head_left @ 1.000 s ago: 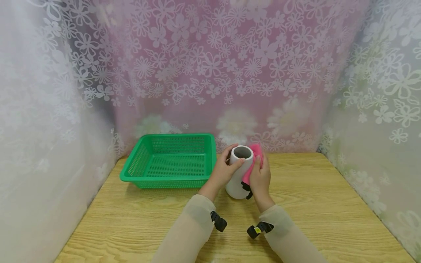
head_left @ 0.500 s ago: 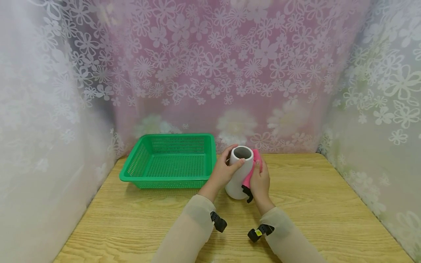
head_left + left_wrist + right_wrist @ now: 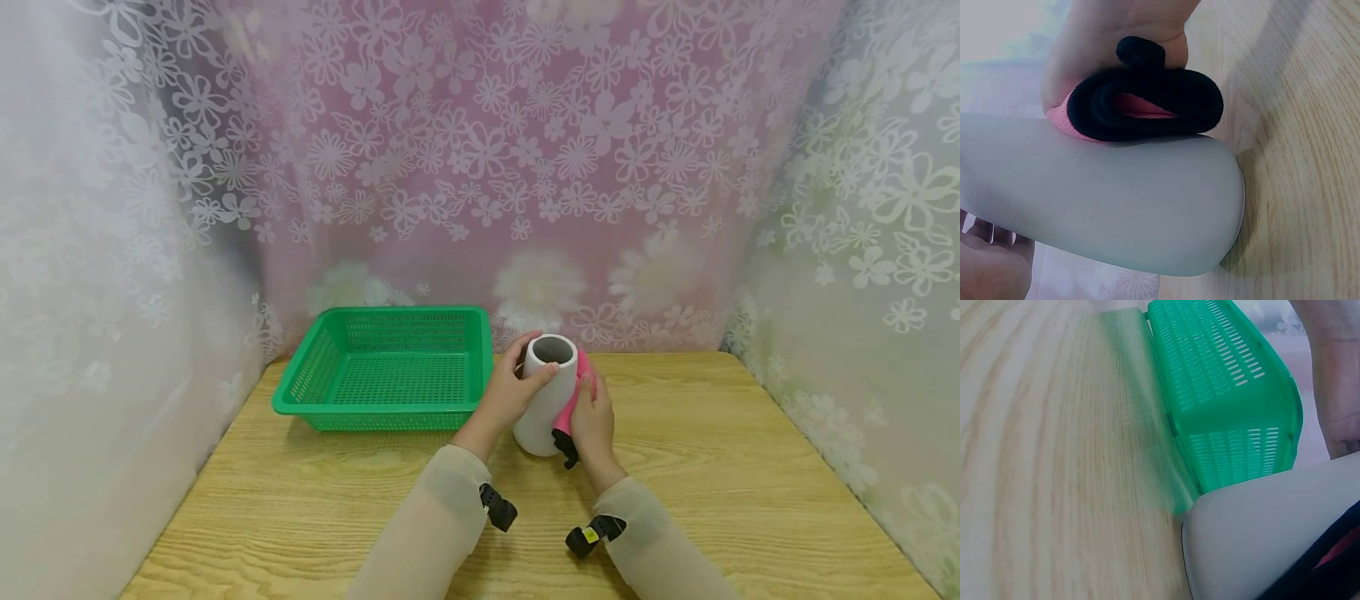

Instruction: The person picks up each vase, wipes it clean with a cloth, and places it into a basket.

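Note:
A tall white vase (image 3: 535, 423) with a round open mouth stands on the wooden table, leaning very slightly. My left hand (image 3: 508, 390) grips its upper part from the left, with the thumb over the near side of the rim. On the right side of the vase, my right hand (image 3: 593, 421) holds a folded pink cloth (image 3: 567, 414) with a black edge against the wall. In the left wrist view the cloth's thick black edging (image 3: 1205, 103) forms a rolled loop lying along the vase (image 3: 1116, 200). My right palm covers much of the cloth.
A green plastic basket (image 3: 382, 408) with slotted walls sits left of the vase, close to my left hand. The wooden table (image 3: 750, 467) extends to the right. Floral curtains (image 3: 480, 167) hang behind and along both sides.
My right hand has slid the cloth a little down the side of the vase, toward me. The left hand and the vase stay nearly in place.

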The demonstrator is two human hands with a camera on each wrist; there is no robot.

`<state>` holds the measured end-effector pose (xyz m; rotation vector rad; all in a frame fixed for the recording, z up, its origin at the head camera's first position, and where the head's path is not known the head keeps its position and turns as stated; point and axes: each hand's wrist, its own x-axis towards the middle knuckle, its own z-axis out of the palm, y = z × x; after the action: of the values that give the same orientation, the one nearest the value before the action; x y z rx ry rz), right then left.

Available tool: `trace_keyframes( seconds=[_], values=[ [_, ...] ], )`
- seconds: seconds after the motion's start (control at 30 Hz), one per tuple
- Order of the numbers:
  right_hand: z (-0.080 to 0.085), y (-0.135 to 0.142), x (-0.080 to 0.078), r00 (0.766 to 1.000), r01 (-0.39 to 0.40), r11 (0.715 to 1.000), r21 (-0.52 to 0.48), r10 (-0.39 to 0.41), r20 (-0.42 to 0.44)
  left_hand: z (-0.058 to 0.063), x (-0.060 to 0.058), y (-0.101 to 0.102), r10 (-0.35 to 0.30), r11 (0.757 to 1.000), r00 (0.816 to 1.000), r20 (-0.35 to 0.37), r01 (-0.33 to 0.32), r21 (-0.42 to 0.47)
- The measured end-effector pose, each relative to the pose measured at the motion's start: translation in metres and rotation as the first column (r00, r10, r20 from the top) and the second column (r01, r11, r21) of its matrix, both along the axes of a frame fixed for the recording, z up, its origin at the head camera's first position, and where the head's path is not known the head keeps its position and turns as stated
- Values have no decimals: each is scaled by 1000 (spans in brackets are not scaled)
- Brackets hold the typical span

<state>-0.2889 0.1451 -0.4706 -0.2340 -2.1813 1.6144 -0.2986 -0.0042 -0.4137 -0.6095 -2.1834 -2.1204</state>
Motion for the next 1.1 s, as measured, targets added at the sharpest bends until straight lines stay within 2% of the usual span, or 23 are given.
trace_keyframes(
  seconds=[0.27, 0.5, 0.83, 1.1],
  values=[
    [1, 2, -1, 999, -38, 999, 0, 38, 31, 5, 0, -1, -27, 1000, 999, 22, 27, -5],
    [-2, 5, -1, 996, -56, 998, -19, 57, 70, 31, 24, -7, -36, 999, 999, 22, 36, -4],
    [-12, 11, -4, 979, -104, 991, -78, 116, 165, 32, 25, -7, -43, 999, 999, 23, 43, 7],
    [-15, 14, -7, 968, -99, 987, -127, 126, 219, 32, 25, -7, -46, 999, 999, 26, 45, 10]
  ],
)
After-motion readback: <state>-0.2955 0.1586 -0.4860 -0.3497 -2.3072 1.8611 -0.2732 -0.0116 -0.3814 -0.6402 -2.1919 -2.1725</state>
